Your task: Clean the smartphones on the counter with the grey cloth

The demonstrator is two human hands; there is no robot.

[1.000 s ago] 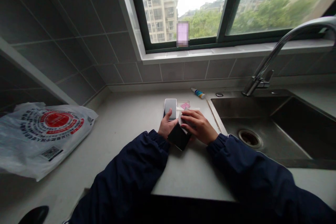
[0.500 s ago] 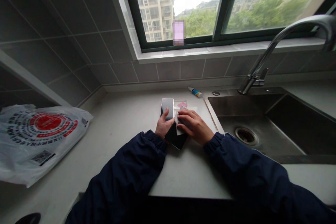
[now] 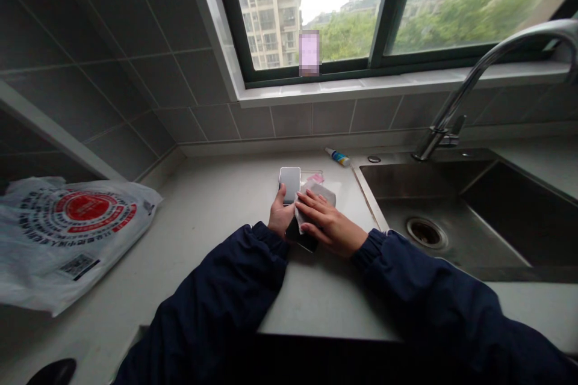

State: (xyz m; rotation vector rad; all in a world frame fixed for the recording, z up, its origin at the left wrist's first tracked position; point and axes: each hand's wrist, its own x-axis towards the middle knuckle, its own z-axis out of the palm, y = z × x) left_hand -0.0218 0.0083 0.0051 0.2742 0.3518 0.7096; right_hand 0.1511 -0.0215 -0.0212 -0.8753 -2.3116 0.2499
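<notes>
My left hand (image 3: 280,215) is closed around the edge of a black smartphone (image 3: 303,241), tilted above the counter. Pressed against its glossy face is a pale wipe (image 3: 327,193), under the fingers of my right hand (image 3: 333,227). Part of the wipe spreads out beyond my fingertips. Just behind my left thumb lies another smartphone (image 3: 290,178) with a grey screen and light rim; the thumb overlaps its lower part. A small pink packet (image 3: 316,178) rests to the right of it, on or beside a thin clear piece whose kind I cannot make out.
A small tube (image 3: 338,157) lies near the back of the white counter (image 3: 217,198). To the right are a steel sink (image 3: 451,204) and a tall curved faucet (image 3: 456,96). A white plastic bag (image 3: 67,271) with red print occupies the left. A window (image 3: 347,12) is ahead.
My right hand has slid slightly left and flattened over the black phone, and the wipe now spreads wider. My left hand keeps its hold. The view has shifted slightly.
</notes>
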